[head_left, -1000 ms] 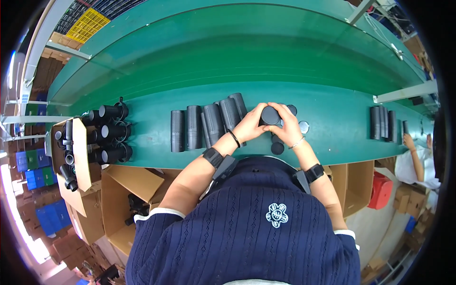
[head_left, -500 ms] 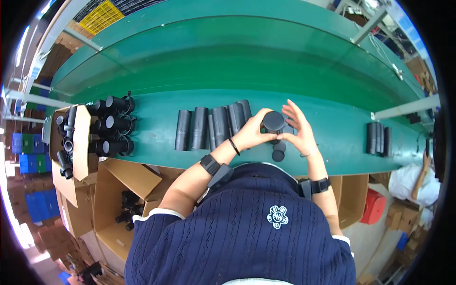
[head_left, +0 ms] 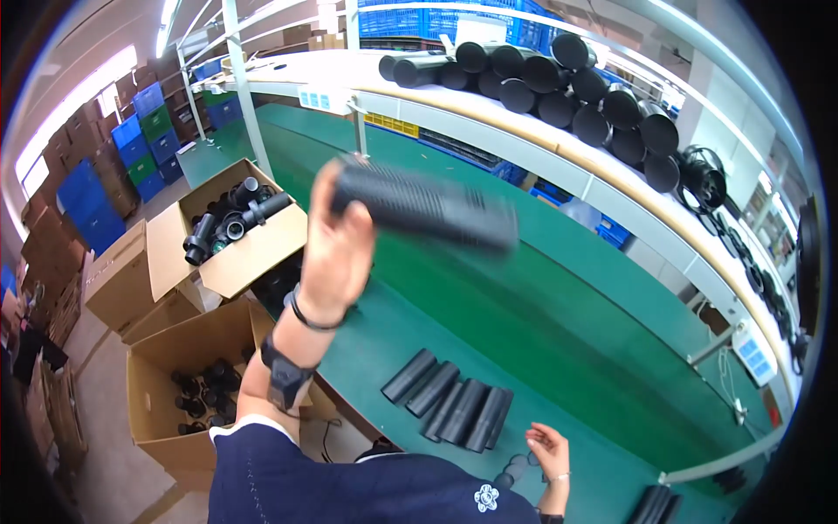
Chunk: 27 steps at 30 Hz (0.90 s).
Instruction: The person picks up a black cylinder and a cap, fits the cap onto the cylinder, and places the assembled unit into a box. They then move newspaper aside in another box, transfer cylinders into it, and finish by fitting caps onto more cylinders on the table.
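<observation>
My left hand (head_left: pixel 336 253) is raised high in front of me, closed around one end of a black ribbed tube (head_left: pixel 428 205). The tube lies nearly level, its far end smeared by motion. My right hand (head_left: pixel 550 452) stays low over the green bench (head_left: pixel 384 323) with its fingers apart and nothing in them. Beside it lie several round black caps (head_left: pixel 515 469). Several similar black tubes (head_left: pixel 467 410) rest in a row on the bench, left of the right hand.
An open carton (head_left: pixel 262 244) of black tubular parts stands at the left. Below it, another open carton (head_left: pixel 157 384) holds more black parts. Large black cylinders (head_left: pixel 559 87) are stacked on the upper shelf. More tubes (head_left: pixel 653 505) lie at the lower right.
My view has swung to the left and up. My left hand has carried the tube up and leftward, away from my right hand, which has let go and stays near the caps.
</observation>
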### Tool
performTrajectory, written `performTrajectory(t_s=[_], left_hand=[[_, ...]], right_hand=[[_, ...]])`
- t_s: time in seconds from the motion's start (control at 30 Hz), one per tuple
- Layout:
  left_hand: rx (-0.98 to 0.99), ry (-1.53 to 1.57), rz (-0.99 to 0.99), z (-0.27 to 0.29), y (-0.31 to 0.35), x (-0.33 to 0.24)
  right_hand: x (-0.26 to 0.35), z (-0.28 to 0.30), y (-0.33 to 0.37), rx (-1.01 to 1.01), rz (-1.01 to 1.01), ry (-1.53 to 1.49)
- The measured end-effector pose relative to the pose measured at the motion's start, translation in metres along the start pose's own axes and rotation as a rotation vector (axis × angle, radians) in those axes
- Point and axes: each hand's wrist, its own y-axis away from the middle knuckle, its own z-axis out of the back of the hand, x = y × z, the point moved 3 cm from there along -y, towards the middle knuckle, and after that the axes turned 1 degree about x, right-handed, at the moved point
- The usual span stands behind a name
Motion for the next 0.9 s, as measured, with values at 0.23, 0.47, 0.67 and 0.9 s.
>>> performTrajectory(t_s=[0.23, 0.47, 0.67, 0.9], left_hand=[[-0.337, -0.413, -0.480, 0.046, -0.152, -0.014], [-0.904, -1.070, -0.531, 0.145, -0.240, 0.040], [-0.514, -1.208, -0.427, 0.170, -0.274, 0.051], [-0.539, -1.733, 0.004, 0.175, -0.287, 0.065]], right_hand=[[0.031, -0.031, -0.023, 0.064, 0.004, 0.089], [0.016, -0.033, -0.010, -0.033, -0.017, 0.123], [-0.010, -0.034, 0.006, -0.127, -0.045, 0.113], [-0.023, -0.039, -0.001, -0.225, -0.114, 0.175]])
